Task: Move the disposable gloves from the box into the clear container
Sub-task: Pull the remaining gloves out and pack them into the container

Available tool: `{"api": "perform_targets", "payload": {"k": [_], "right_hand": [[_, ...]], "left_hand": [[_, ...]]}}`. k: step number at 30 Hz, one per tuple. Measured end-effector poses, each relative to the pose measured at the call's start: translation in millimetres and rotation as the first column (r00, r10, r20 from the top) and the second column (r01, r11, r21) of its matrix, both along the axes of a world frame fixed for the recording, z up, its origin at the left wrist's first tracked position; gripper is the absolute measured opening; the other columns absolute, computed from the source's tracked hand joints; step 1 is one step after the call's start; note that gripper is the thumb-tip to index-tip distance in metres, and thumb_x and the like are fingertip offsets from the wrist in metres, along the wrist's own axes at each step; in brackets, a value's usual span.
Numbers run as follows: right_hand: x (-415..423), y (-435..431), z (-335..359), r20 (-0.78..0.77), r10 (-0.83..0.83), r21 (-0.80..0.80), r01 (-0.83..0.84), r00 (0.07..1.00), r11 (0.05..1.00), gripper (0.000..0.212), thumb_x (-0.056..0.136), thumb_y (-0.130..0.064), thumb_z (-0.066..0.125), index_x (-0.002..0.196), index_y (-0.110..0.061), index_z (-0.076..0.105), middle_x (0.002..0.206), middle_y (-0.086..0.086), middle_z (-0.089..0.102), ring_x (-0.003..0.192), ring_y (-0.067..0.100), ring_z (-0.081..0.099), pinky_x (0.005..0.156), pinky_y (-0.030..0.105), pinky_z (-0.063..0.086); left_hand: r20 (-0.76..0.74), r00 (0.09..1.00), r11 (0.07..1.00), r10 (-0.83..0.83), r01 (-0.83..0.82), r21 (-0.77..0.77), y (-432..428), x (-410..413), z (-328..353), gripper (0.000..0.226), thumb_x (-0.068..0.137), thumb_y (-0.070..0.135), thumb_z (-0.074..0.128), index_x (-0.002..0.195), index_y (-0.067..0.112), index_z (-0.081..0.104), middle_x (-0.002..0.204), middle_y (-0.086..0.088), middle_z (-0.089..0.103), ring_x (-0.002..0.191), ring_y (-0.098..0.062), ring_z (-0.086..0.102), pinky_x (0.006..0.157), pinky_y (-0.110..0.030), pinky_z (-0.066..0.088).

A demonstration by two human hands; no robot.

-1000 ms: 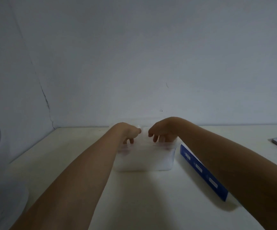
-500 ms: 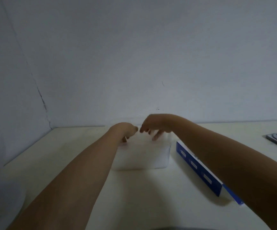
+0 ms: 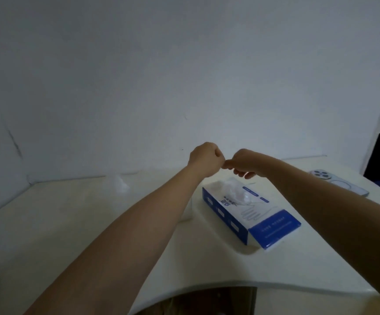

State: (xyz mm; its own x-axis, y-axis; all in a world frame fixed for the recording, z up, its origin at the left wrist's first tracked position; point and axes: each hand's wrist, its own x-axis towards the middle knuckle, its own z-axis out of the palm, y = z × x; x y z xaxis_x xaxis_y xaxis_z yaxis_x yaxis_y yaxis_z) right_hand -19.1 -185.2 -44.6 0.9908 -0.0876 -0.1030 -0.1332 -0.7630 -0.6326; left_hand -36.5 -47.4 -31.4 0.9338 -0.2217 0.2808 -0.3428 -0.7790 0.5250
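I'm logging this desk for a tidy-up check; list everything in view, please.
glove box: one, blue and white, on the table under the hands
gloves: clear bunch, count unclear, poking from the box opening
clear container: one, only an edge shows, left of the box
crumpled clear piece: one, by the wall, left
phone: one, pale, back up, far right
table: one, cream
left hand: one, fisted, above the box
right hand: one, fingertips pinched, at the left hand
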Motion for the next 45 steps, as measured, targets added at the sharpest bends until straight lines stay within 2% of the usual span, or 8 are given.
{"api": "perform_targets", "payload": {"k": [9,21,26,31,35,39,41,45], "right_hand": [[-17,-24,-43,-0.156,-0.038,-0.016,0.036,0.987,0.999,0.031,0.087,-0.030,0.068,0.102,-0.003,0.063,0.091,0.013,0.068,0.074,0.021,0.064,0.081,0.030,0.058],[-16,-38,-39,0.045,-0.028,0.386,0.009,0.999,0.923,0.013,0.090,-0.014,0.064,0.094,-0.003,0.069,0.090,0.013,0.068,0.084,0.023,0.064,0.078,0.029,0.056],[-14,-48,-25,0.265,-0.173,0.733,-0.082,0.949,0.675,0.016,0.096,-0.006,0.045,0.093,-0.003,0.060,0.096,0.015,0.070,0.087,0.023,0.066,0.078,0.031,0.056],[-18,-55,-13,0.308,-0.217,0.802,-0.130,0.926,0.583,0.014,0.098,-0.013,0.046,0.097,-0.009,0.060,0.091,0.009,0.073,0.066,0.017,0.055,0.061,0.028,0.044],[-21,-57,-10,0.307,-0.195,0.781,-0.130,0.931,0.611,0.025,0.094,-0.005,0.042,0.106,-0.007,0.064,0.091,0.011,0.074,0.071,0.019,0.054,0.059,0.026,0.041],[-23,-50,-3,0.317,-0.194,0.766,-0.130,0.928,0.630,0.034,0.091,0.000,0.036,0.096,-0.011,0.068,0.074,0.009,0.066,0.060,0.016,0.054,0.050,0.021,0.042],[-24,-47,2,0.327,-0.170,0.735,-0.136,0.930,0.665,0.035,0.092,-0.002,0.037,0.092,-0.013,0.069,0.071,0.007,0.063,0.052,0.013,0.049,0.047,0.021,0.039],[-28,-37,12,0.313,0.014,0.707,-0.243,0.950,0.664,0.030,0.094,-0.002,0.038,0.090,-0.009,0.068,0.066,0.003,0.058,0.055,0.013,0.048,0.048,0.019,0.041]], "left_hand": [[-0.419,0.908,0.998,0.013,0.018,0.068,-23,3,-63,0.019,0.087,0.012,0.060,0.100,-0.002,0.061,0.099,-0.019,0.065,0.092,-0.033,0.067,0.080,-0.040,0.057],[-0.453,0.891,0.992,-0.001,0.057,0.108,-27,13,-68,0.041,0.096,0.034,0.038,0.118,0.005,0.057,0.116,-0.015,0.062,0.096,-0.032,0.064,0.079,-0.039,0.058],[-0.438,0.899,0.976,0.020,0.077,0.203,-33,13,-71,0.055,0.098,0.046,0.037,0.135,0.007,0.048,0.130,-0.016,0.052,0.109,-0.033,0.057,0.083,-0.036,0.051],[-0.306,0.952,0.919,0.012,0.110,0.379,-38,15,-77,0.026,0.087,0.029,0.057,0.101,0.007,0.061,0.100,-0.012,0.063,0.084,-0.028,0.060,0.065,-0.027,0.047],[-0.385,0.923,0.993,-0.013,-0.033,-0.112,-31,19,-64,0.031,0.097,0.031,0.036,0.089,0.008,0.054,0.086,-0.011,0.063,0.069,-0.024,0.056,0.064,-0.029,0.045],[-0.402,0.902,0.676,-0.154,-0.201,-0.709,-21,11,-26,0.057,0.099,0.042,0.018,0.075,0.008,0.057,0.060,-0.005,0.053,0.047,-0.017,0.045,0.048,-0.024,0.039],[-0.398,0.891,0.542,-0.217,-0.229,-0.808,-13,10,-6,0.073,0.095,0.062,0.018,0.078,0.005,0.061,0.059,-0.006,0.054,0.049,-0.019,0.048,0.052,-0.026,0.042],[-0.442,0.871,0.574,-0.215,-0.253,-0.779,15,15,20,0.085,0.079,0.082,0.036,0.114,0.009,0.065,0.107,-0.011,0.069,0.095,-0.027,0.066,0.087,-0.038,0.053]]}}
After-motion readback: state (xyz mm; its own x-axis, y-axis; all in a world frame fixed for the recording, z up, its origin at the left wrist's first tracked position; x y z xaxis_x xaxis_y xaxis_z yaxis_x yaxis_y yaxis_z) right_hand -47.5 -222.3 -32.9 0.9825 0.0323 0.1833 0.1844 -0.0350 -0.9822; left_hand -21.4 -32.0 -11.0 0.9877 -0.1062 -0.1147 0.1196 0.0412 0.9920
